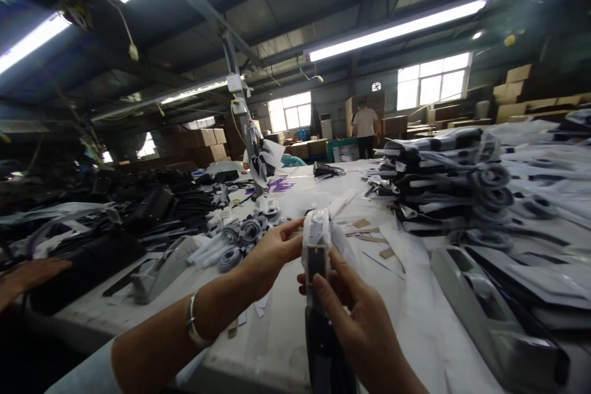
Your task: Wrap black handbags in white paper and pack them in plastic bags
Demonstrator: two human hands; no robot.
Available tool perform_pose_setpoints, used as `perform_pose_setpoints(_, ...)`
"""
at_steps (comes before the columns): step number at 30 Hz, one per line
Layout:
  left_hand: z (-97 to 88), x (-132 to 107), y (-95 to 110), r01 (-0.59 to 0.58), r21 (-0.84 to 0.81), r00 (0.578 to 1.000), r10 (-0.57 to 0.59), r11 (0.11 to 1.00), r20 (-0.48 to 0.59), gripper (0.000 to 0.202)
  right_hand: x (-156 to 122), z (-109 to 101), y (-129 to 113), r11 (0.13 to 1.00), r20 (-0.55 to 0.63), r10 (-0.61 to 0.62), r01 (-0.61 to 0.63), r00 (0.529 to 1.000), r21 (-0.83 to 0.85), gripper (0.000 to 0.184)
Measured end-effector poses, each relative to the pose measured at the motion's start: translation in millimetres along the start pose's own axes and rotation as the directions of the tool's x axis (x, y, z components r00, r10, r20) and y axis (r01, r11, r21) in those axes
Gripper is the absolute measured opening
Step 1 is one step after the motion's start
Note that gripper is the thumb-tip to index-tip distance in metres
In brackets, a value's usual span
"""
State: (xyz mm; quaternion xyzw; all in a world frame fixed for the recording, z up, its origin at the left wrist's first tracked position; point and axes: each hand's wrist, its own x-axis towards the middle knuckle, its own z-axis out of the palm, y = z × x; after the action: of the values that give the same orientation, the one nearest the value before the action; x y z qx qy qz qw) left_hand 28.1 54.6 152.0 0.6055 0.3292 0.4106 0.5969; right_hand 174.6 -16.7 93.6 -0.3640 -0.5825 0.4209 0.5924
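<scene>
Both hands are on a black strap-like piece (323, 345) held upright in front of me, its upper part wrapped in clear plastic (317, 225). A dark rectangular patch with a light edge (316, 261) faces me. My left hand (272, 252), below a silver bangle (194, 320), pinches the wrapped part from the left. My right hand (351, 308) grips lower on the right side, thumb across the patch and fingers behind it. The black lower end hangs over the near table edge. Coiled wrapped straps (240, 234) lie left of my left hand.
Grey tape dispensers stand right (489, 326) and left (161, 268). A stack of black and plastic-wrapped pieces (438, 178) rises at right; dark goods (170, 203) crowd the left. Another person's hand (37, 277) is at far left. Scraps (369, 231) litter the white table (277, 345). A person (366, 123) stands farther back.
</scene>
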Motion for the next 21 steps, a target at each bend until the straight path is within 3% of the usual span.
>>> perform_pose_setpoints(5,11.9,-7.9,7.9,-0.007,-0.053,1.000,0.006,0.999,-0.030,0.046,2.6,2.5,2.8,0.980,-0.065,-0.100,0.087,0.993,-0.181,0.063)
perform_pose_setpoints(12,16.1,-18.6,18.0,0.018,-0.238,0.994,-0.044,0.971,-0.104,0.025,5.2,7.3,15.5,0.927,-0.066,-0.214,0.181,0.974,-0.329,0.063)
perform_pose_setpoints(17,17.3,-20.2,16.3,-0.027,-0.189,0.984,-0.007,0.982,-0.178,0.045,4.9,4.6,18.0,0.919,-0.046,-0.243,0.214,0.969,-0.332,0.061)
perform_pose_setpoints(21,11.9,-17.0,15.0,-0.022,-0.175,0.960,-0.028,0.984,-0.279,0.055,-4.6,-10.9,40.2,0.884,-0.162,-0.292,0.201,0.943,-0.422,0.053)
